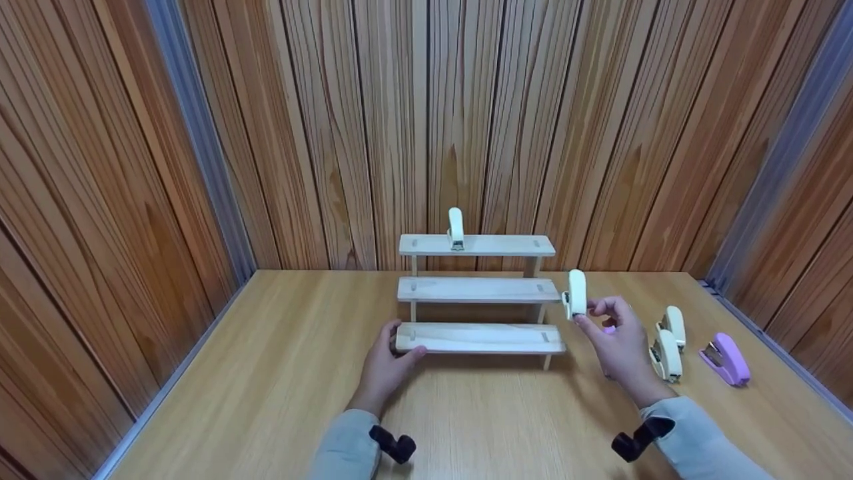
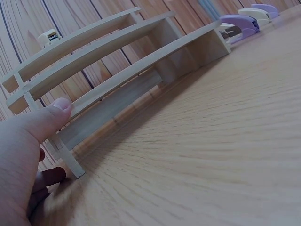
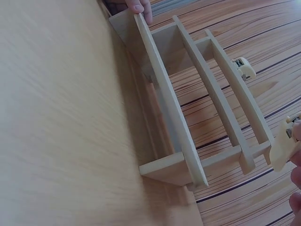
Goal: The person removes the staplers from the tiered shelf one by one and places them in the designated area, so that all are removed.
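Observation:
A three-tier wooden display stand stands on the table, one cream stapler resting on its top tier. At the bottom tier's left end, my left hand grips the stand; in the left wrist view its thumb lies against the board while fingers curl by the side leg. My right hand pinches another cream stapler, raised just right of the middle tier. The right wrist view shows only that hand's fingers at the edge, with part of the held stapler.
Two cream staplers sit on the table right of my right hand, with a purple stapler farther right. Something purple is mostly hidden behind that hand. Wood-panelled walls enclose the table at the back and sides.

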A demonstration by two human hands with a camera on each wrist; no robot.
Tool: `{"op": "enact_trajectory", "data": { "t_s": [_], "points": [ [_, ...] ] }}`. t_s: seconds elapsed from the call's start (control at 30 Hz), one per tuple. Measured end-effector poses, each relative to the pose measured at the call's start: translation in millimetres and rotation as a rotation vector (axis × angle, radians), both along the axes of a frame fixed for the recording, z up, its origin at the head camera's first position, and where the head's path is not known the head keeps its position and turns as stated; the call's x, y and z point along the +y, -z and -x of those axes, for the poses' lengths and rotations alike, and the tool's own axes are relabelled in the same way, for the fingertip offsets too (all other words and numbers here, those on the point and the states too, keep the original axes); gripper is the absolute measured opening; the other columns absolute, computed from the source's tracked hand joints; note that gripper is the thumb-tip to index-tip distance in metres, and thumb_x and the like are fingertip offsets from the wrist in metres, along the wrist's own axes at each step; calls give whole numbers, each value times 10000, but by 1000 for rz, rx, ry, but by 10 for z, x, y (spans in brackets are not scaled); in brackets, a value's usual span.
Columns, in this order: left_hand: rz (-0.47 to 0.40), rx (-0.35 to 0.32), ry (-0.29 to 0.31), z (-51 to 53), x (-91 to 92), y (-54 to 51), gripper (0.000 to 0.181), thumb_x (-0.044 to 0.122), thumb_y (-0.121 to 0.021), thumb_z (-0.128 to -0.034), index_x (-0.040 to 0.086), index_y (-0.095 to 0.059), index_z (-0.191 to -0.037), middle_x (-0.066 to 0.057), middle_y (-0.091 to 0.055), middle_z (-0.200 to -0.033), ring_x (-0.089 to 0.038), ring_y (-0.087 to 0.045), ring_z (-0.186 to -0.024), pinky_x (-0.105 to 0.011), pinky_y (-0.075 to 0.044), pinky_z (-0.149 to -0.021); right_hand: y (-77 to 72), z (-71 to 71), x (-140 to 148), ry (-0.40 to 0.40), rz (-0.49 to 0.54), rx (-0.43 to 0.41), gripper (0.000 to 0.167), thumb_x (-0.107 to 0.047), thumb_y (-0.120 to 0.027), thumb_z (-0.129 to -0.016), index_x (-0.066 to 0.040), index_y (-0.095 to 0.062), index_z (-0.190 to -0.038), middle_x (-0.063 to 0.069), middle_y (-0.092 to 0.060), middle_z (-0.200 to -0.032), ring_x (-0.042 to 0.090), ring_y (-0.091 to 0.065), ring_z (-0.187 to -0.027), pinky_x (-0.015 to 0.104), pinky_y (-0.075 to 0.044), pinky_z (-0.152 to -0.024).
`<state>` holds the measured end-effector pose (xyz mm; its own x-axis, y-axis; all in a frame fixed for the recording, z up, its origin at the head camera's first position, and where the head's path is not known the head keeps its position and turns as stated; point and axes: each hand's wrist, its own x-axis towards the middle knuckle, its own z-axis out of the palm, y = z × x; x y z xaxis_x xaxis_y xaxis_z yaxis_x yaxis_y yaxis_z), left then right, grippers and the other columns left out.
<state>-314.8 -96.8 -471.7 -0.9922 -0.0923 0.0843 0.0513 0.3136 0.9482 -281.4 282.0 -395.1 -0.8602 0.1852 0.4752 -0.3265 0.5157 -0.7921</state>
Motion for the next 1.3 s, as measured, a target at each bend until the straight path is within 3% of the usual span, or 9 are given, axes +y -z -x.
{"op": "enact_trajectory", "data": {
  "t_s": [0.33,0.5,0.7,0.87,1.13,1.3],
  "points": [
    [9,5,-9,0,6,14,844,377,-836,-834,164,-394,-1521,-146,-425,-1561,-358,-372,-1452,-563,-305,-1168,130,-124,150,41,4,-37,280,-165,-735,-942,-5,-515,-1007,137,-665,-1240,133,-551,-927,206,-436,-738],
    [1,4,-5,-3,0,5,848,367,-826,-847,156,-379,-1536,-137,-400,-1582,-351,-354,-1464,-553,-293,-1178,165,-155,214,49,-11,-80,306,-246,-718,-960,-24,-518,-1025,136,-654,-1286,94,-559,-1030,214,-413,-817],
    [-2,14,-1,1,-7,15,842,375,-817,-853,164,-375,-1538,-134,-395,-1585,-351,-345,-1469,-555,-293,-1178,191,-192,258,23,-11,-105,342,-308,-697,-971,-30,-517,-1058,134,-624,-1347,182,-537,-1128,249,-396,-868],
    [7,1,1,2,1,26,840,389,-818,-847,176,-381,-1532,-128,-395,-1587,-348,-338,-1474,-562,-294,-1176,268,-234,309,21,-18,-105,330,-298,-691,-976,-31,-519,-1065,118,-618,-1322,178,-522,-1100,217,-412,-856],
    [14,10,-3,19,11,23,847,363,-837,-833,146,-393,-1520,-145,-419,-1569,-348,-362,-1460,-553,-285,-1182,347,-264,372,68,-8,-63,281,-176,-724,-952,3,-519,-1023,151,-653,-1268,26,-553,-1014,167,-418,-825],
    [18,3,-12,10,-3,22,854,375,-835,-831,148,-390,-1524,-142,-405,-1580,-351,-346,-1468,-559,-276,-1184,362,-293,384,81,8,-81,297,-202,-732,-948,-3,-524,-1024,136,-657,-1260,71,-552,-1016,184,-411,-823]
  ]
}}
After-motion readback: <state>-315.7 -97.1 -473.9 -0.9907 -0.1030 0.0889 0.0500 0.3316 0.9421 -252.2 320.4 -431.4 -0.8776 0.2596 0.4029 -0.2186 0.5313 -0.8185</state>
